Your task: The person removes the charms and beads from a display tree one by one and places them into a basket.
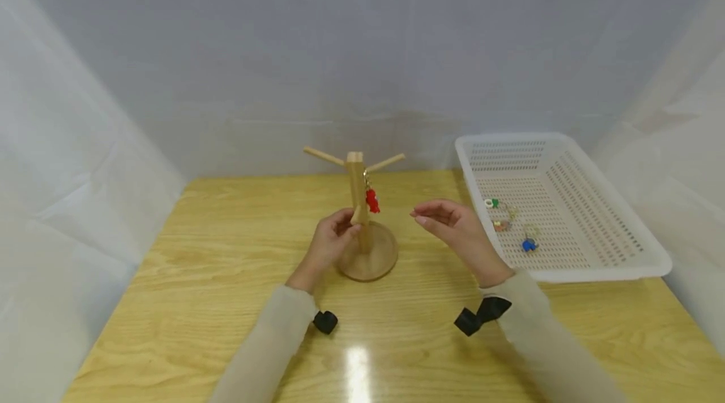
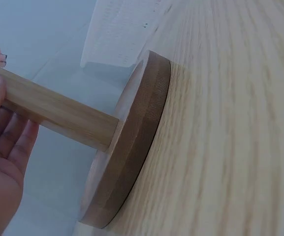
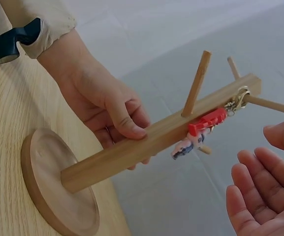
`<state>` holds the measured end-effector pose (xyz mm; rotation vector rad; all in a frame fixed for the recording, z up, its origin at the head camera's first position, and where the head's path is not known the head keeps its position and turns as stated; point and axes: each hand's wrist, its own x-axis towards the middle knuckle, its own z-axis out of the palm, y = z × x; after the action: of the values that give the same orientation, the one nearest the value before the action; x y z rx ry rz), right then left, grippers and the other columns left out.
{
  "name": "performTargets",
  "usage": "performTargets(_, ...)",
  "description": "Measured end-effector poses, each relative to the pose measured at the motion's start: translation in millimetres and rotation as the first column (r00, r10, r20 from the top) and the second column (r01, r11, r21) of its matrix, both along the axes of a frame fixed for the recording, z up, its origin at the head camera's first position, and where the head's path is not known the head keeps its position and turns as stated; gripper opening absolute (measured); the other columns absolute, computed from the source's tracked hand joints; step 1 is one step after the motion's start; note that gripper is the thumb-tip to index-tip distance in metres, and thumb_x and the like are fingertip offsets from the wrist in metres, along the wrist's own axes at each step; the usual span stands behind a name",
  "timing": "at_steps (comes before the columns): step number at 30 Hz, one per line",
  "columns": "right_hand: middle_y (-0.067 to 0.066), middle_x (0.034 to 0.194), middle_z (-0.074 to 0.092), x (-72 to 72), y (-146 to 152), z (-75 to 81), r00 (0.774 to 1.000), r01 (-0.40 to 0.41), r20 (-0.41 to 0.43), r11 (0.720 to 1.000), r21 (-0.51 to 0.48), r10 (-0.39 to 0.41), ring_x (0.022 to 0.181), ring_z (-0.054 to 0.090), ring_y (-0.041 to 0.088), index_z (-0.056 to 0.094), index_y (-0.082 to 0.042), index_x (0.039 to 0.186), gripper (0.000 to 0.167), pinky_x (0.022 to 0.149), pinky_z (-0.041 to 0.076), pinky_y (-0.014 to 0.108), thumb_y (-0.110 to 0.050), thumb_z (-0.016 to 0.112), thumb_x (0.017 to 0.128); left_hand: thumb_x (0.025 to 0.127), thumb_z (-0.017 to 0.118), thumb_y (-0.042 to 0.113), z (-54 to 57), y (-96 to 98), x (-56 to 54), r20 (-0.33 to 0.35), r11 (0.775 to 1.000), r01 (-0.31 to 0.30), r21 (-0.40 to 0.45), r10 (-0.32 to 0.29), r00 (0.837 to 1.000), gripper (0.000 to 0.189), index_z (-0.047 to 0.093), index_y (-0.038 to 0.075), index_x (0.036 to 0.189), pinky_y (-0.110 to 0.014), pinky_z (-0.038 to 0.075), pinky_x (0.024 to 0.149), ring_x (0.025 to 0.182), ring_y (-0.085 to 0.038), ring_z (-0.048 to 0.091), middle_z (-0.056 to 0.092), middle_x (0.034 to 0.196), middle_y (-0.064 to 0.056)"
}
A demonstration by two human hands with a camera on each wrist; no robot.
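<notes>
Hanging from the right peg [image 1: 387, 162] of the wooden stand [image 1: 365, 240], the red charm [image 1: 372, 200] is placed close beside the post [image 1: 357, 182], with its long axis nearly upright. The post is gripped by the left hand [image 1: 330, 240], the nearer one, below the charm. By the right hand [image 1: 455, 230] nothing is held; its fingers are loosely bent and the thumb stands apart from them. From this hand the charm lies to the left, while the white basket [image 1: 557, 220], with a blue charm [image 1: 529, 245] inside, is situated to the right. No brand, label or writing can be read
</notes>
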<state>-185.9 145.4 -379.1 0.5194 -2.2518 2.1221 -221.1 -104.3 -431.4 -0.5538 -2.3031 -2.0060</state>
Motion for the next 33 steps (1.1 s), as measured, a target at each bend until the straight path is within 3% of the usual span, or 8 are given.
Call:
performTargets(6,0.016,0.107,0.067,-2.4,-11,-2.3,1.0,0.004,-0.016,1.0,0.021,-0.004,0.097,0.065,0.019,0.061,0.008,0.11,0.027,0.085,0.053,0.026,-0.007,0.065,0.089,0.09,0.055,-0.008,-19.8,-5.7,-14.9,-0.038,0.999,0.044,0.0,-0.044,0.998,0.029,0.052,-0.019,0.116,-0.016,0.051,0.078,0.086,-0.004,0.059,0.06,0.103,-0.034)
performTargets(12,0.018,0.11,0.065,-3.1,-22,-1.9,1.0,0.012,0.022,1.0,0.011,-0.012,0.097,0.065,0.015,0.062,0.004,0.111,0.029,0.086,0.053,0.026,-0.013,0.067,0.088,0.091,0.054,-0.008,-23.0,-9.8,-19.0,-0.049,0.996,0.086,-0.016,-0.086,0.995,0.025,0.053,-0.018,0.114,-0.016,0.052,0.078,0.086,0.001,0.058,0.059,0.101,-0.032)
performTargets(15,0.02,0.11,0.065,-4.5,-28,-2.8,0.999,0.007,0.036,1.0,-0.022,-0.006,0.1,0.064,0.02,0.061,0.006,0.111,0.029,0.087,0.053,0.026,-0.011,0.067,0.088,0.091,0.052,-0.01,-22.2,-10.5,-20.2,-0.046,0.994,0.106,-0.014,-0.107,0.993,0.028,0.052,-0.019,0.117,-0.02,0.052,0.084,0.095,-0.004,0.059,0.058,0.107,-0.034)
performTargets(18,0.023,0.111,0.064,-6.5,-35,-4.0,1.0,0.013,0.028,0.999,-0.041,-0.012,0.1,0.064,0.023,0.06,0.009,0.111,0.029,0.086,0.053,0.026,-0.008,0.066,0.088,0.091,0.05,-0.012,-20.9,-10.0,-20.5,-0.037,0.993,0.119,-0.01,-0.119,0.992,0.03,0.049,-0.02,0.12,-0.024,0.051,0.089,0.107,-0.019,0.059,0.056,0.114,-0.035)
performTargets(21,0.026,0.11,0.063,-8.7,-42,-5.9,0.999,0.027,0.025,0.998,-0.053,-0.026,0.098,0.064,0.019,0.061,0.01,0.11,0.028,0.085,0.053,0.025,-0.006,0.066,0.088,0.091,0.049,-0.012,-20.1,-10.1,-20.1,-0.035,0.993,0.118,-0.017,-0.119,0.992,0.031,0.049,-0.02,0.121,-0.027,0.05,0.091,0.112,-0.033,0.055,0.056,0.116,-0.035)
performTargets(23,0.026,0.109,0.063,-9.5,-47,-6.7,0.999,0.041,0.025,0.998,-0.05,-0.04,0.094,0.065,0.015,0.062,0.009,0.109,0.026,0.084,0.053,0.024,-0.006,0.066,0.088,0.091,0.049,-0.012,-20.0,-10.1,-19.9,-0.034,0.993,0.117,-0.02,-0.117,0.993,0.031,0.049,-0.019,0.122,-0.028,0.051,0.091,0.112,-0.034,0.055,0.056,0.116,-0.035)
performTargets(29,0.018,0.101,0.067,-12.1,-63,-11.4,0.996,0.094,0.004,0.995,-0.038,-0.093,0.086,0.064,0.011,0.065,0.007,0.105,0.024,0.077,0.054,0.023,-0.007,0.069,0.086,0.092,0.051,-0.01,-20.7,-10.6,-19.3,-0.032,0.994,0.108,-0.013,-0.109,0.994,0.029,0.051,-0.018,0.12,-0.022,0.051,0.087,0.099,-0.008,0.059,0.058,0.112,-0.034)
performTargets(33,0.018,0.1,0.068,-13.2,-70,-12.3,0.992,0.123,-0.003,0.99,-0.066,-0.124,0.084,0.065,0.012,0.065,0.007,0.104,0.024,0.076,0.055,0.023,-0.007,0.07,0.085,0.092,0.052,-0.007,-23.1,-11.5,-20.0,-0.039,0.994,0.107,-0.018,-0.108,0.993,0.027,0.054,-0.016,0.118,-0.019,0.051,0.083,0.092,-0.002,0.058,0.06,0.107,-0.031)
